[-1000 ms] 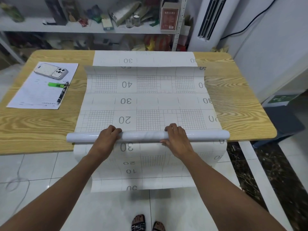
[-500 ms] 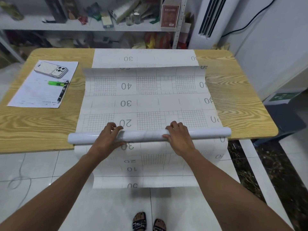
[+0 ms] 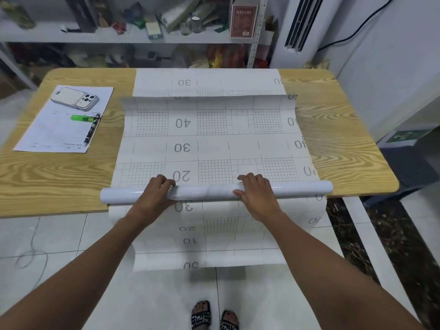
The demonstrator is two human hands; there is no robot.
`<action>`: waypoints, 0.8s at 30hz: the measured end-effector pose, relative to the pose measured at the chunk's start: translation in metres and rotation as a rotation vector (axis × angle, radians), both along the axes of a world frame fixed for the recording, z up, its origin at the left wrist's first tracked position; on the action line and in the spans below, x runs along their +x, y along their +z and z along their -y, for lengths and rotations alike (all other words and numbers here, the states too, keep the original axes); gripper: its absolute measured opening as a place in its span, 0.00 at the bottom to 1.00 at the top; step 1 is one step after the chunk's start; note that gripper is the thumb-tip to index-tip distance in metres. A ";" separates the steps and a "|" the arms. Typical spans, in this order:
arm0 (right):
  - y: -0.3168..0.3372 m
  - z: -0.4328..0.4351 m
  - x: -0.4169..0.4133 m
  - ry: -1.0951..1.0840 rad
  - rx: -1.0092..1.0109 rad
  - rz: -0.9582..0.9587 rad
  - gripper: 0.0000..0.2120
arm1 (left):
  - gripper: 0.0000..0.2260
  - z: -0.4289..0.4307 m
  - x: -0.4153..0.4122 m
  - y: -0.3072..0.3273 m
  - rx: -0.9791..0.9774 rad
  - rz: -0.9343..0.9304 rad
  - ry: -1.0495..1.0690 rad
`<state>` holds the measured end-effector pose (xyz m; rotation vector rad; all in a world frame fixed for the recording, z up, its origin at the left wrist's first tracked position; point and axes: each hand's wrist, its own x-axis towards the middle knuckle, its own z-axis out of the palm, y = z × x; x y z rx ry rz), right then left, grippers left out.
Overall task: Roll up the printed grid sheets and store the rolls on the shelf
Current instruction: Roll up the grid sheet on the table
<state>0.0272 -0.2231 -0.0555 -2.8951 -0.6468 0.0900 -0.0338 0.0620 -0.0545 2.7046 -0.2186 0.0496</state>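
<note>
- Roll (image 3: pixel 207 192) of printed grid sheet (image 3: pixel 214 146) is lying across the counter's (image 3: pixel 59 167) near edge.
- My left hand (image 3: pixel 154 196) and right hand (image 3: pixel 258 197) are both grasping the roll, fingers curling over its top.

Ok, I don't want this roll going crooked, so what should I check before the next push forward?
1. Both hands on the roll: ok; the left hand and right hand grip it either side of the middle.
2. Roll parallel to the table edge: ok.
3. The top grid sheet ahead lies flat: ok, though its far edge curls up.
4. The phone and pen clear of the sheet: ok.
5. The lower sheet secured: not ok; it hangs over the near edge.
6. Room on the shelf: cannot tell; it looks crowded.
</note>
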 end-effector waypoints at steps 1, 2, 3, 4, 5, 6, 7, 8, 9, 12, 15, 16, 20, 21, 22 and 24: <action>0.000 0.000 -0.001 0.000 0.009 0.000 0.19 | 0.21 0.000 0.000 0.000 0.005 0.002 0.000; -0.001 0.001 -0.001 0.003 0.011 0.002 0.20 | 0.21 -0.001 0.000 -0.001 0.010 0.005 0.003; -0.001 0.001 -0.002 0.007 0.008 0.004 0.21 | 0.20 -0.001 0.000 -0.002 0.014 0.009 0.009; -0.002 0.001 -0.002 0.009 0.004 0.007 0.21 | 0.20 -0.002 0.000 -0.002 0.015 0.011 0.017; -0.002 0.002 -0.002 0.006 0.003 0.011 0.22 | 0.20 -0.002 0.000 -0.002 0.015 0.014 0.022; -0.003 0.002 -0.002 0.003 0.002 0.018 0.22 | 0.20 -0.003 0.000 -0.002 0.017 0.016 0.023; -0.003 0.002 -0.003 0.003 -0.002 0.028 0.22 | 0.20 -0.003 -0.001 -0.002 0.023 0.022 0.018; -0.003 0.002 -0.003 0.004 -0.009 0.040 0.22 | 0.20 -0.003 -0.001 -0.002 0.031 0.027 0.015; -0.004 0.002 -0.004 0.007 -0.018 0.049 0.23 | 0.20 -0.003 -0.001 -0.002 0.038 0.030 0.016; -0.005 0.003 -0.006 0.032 -0.050 0.053 0.24 | 0.20 -0.002 0.000 0.001 0.060 0.022 0.038; -0.006 0.004 -0.006 0.047 -0.043 0.041 0.27 | 0.18 -0.002 0.001 0.001 0.075 0.019 0.037; -0.006 0.004 -0.007 0.050 -0.034 0.037 0.28 | 0.18 -0.003 0.002 0.000 0.075 0.011 0.042; -0.007 0.004 -0.007 0.046 -0.015 0.029 0.28 | 0.15 -0.007 0.003 -0.006 0.097 0.003 0.040; -0.007 0.004 -0.007 0.043 -0.012 0.029 0.27 | 0.15 -0.007 0.004 -0.007 0.104 -0.002 0.045; -0.007 0.003 -0.007 0.041 -0.007 0.029 0.26 | 0.14 -0.007 0.005 -0.008 0.108 -0.007 0.053; -0.007 0.003 -0.006 0.037 0.003 0.034 0.25 | 0.13 -0.006 0.006 -0.008 0.109 -0.006 0.066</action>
